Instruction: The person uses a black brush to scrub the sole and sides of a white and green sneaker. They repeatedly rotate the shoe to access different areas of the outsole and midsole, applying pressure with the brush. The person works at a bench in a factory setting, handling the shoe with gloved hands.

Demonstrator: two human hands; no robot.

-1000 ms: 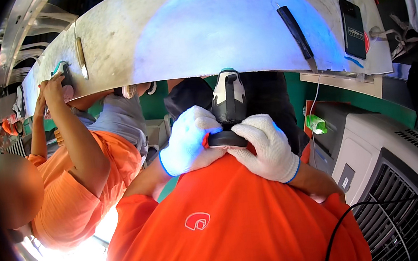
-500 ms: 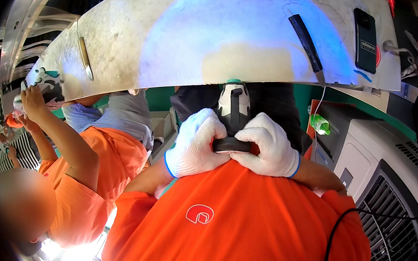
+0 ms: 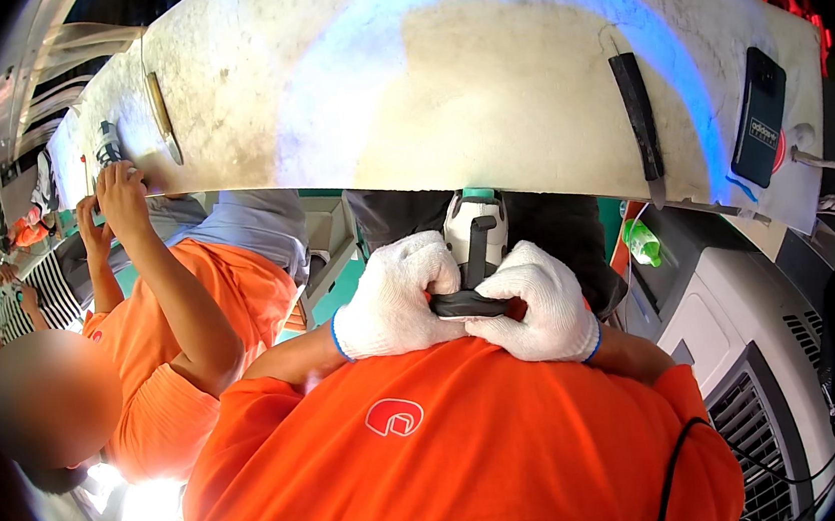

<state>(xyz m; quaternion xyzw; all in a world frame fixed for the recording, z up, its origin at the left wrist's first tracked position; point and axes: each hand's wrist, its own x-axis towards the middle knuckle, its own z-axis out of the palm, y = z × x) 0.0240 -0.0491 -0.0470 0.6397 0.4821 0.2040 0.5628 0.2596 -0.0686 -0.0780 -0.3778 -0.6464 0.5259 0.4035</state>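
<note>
Right now my gloved left hand (image 3: 396, 298) and right hand (image 3: 534, 301) both clamp the black handle of a power tool (image 3: 475, 255), fingers curled tight. It sits near my chest, under the white panel (image 3: 441, 87). Left of me, a co-worker's hand (image 3: 122, 193) touches that panel.

Power tool (image 3: 475, 255): grey-white body, teal top, dark handle; upright below pale panel edge, clasped by both gloved hands

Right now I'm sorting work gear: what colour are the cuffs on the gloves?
Blue, edging white knit gloves on the left hand and right hand; head view.
</note>
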